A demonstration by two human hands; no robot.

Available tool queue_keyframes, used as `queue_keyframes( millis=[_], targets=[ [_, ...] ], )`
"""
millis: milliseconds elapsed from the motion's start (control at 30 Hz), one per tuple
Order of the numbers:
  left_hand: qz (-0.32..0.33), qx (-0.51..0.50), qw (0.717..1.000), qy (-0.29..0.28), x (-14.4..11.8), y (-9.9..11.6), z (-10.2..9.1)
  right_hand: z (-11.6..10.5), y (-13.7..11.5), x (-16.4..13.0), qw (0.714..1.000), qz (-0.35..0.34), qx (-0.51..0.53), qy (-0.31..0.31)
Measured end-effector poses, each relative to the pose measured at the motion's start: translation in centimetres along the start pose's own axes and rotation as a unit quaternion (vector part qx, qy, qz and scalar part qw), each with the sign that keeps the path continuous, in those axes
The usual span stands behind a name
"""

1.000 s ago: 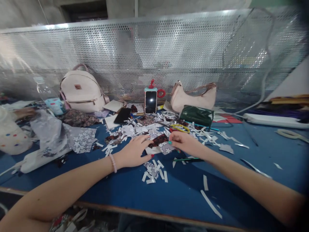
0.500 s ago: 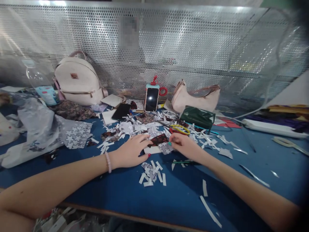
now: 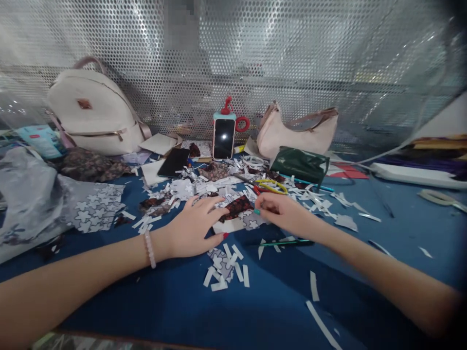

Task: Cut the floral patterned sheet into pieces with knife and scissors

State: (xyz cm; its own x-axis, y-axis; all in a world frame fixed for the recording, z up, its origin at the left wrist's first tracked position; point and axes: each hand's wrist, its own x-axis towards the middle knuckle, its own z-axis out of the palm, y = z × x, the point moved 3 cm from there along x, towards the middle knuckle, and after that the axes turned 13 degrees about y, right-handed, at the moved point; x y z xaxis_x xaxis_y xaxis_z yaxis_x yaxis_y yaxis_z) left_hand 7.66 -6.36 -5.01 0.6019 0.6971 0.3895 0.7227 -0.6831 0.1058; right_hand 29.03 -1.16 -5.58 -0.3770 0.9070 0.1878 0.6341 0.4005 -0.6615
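My left hand (image 3: 189,226) lies palm down with its fingers spread. Its fingertips touch a dark floral fabric piece (image 3: 239,208), and its thumb rests near a white strip (image 3: 229,225). At the right end of the fabric, my right hand (image 3: 279,210) is closed in a pinch, thumb against forefinger; whatever is between them is too small to make out. A grey star-patterned piece (image 3: 251,221) lies under the dark one, beside the right thumb. Closer to me is a small pile of white strips (image 3: 228,265) over another star-patterned piece.
Yellow-and-red-handled scissors (image 3: 270,186) lie among paper scraps behind the hands. A green pen (image 3: 286,242) is below my right wrist. Further back stand a phone (image 3: 224,138), a backpack (image 3: 93,114), a pink handbag (image 3: 295,133) and a dark green pouch (image 3: 299,165). Tape (image 3: 436,197) lies right.
The camera view has tilted down and moved slightly closer. Both hands stay at the dark floral piece, and my right fingers have shifted only a little at its end.
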Motion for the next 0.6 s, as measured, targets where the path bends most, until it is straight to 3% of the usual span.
queue_keyframes(
  millis=[167,300,467,600],
  targets=[
    [0.061,-0.026,0.998,0.005,2.5,-0.1,-0.5,-0.3,-1.1,0.6,0.996,0.037,0.065,-0.047],
    [0.059,-0.045,0.997,0.01,4.0,-0.7,0.3,0.2,-1.1,0.9,0.993,0.057,0.089,-0.061],
    [0.018,-0.114,0.993,-0.037,3.7,-1.8,1.8,0.2,0.0,0.9,0.997,0.049,-0.007,-0.054],
    [0.015,-0.155,0.987,-0.033,3.3,-2.3,1.9,0.0,0.7,0.6,0.998,0.024,-0.047,-0.04]
  ],
)
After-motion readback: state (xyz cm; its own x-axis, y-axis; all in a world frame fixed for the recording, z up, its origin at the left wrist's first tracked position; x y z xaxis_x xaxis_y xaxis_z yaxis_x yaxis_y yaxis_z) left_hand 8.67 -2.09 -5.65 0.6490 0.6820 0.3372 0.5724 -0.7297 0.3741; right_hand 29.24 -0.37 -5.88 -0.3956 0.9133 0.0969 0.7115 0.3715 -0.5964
